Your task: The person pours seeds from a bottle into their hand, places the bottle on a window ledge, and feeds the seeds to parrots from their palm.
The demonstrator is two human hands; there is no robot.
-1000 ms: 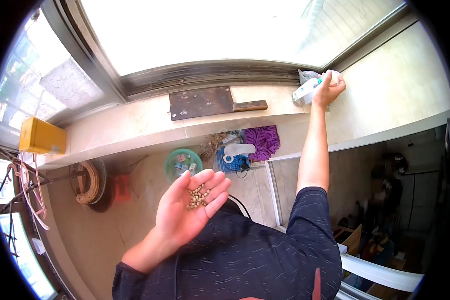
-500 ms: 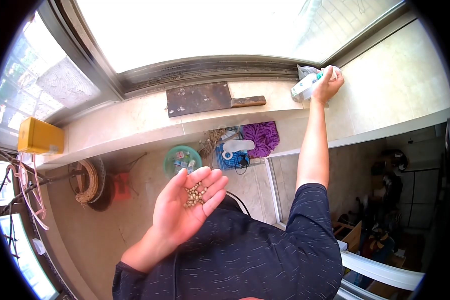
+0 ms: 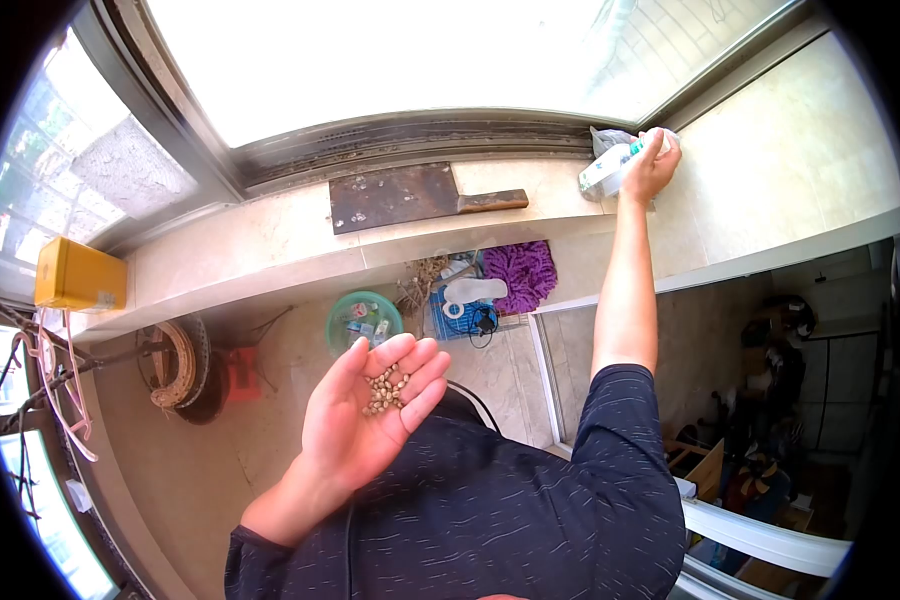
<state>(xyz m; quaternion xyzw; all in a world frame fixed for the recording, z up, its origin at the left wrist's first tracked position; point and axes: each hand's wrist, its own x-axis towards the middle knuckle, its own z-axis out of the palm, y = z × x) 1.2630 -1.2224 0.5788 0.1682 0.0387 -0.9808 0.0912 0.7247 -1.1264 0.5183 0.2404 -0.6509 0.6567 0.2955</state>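
Observation:
My left hand (image 3: pixel 362 405) is palm up in front of my dark shirt, slightly cupped, with a small heap of pale brown seeds (image 3: pixel 384 390) resting in it. At the far right of the window ledge, my right hand (image 3: pixel 652 172) is closed around the top of a clear plastic container (image 3: pixel 604 176) with white and green markings. I cannot tell whether it is a bottle or a pack. A greyish plastic bag (image 3: pixel 608 140) lies behind it against the window frame. A rusty cleaver (image 3: pixel 395 198) rests flat on the ledge to the left.
The tiled ledge (image 3: pixel 770 150) runs beneath the window. On its left end sits a yellow box (image 3: pixel 82 275), with a pink hanger (image 3: pixel 52 380) and branches below. On the floor are a green basin (image 3: pixel 335 325), a blue basket (image 3: pixel 450 318), a purple shaggy mat (image 3: pixel 518 277) and a wicker ring (image 3: pixel 175 365).
The view has shifted very slightly. Both hands keep their places, with the seeds still in my left palm and my right hand still on the plastic container.

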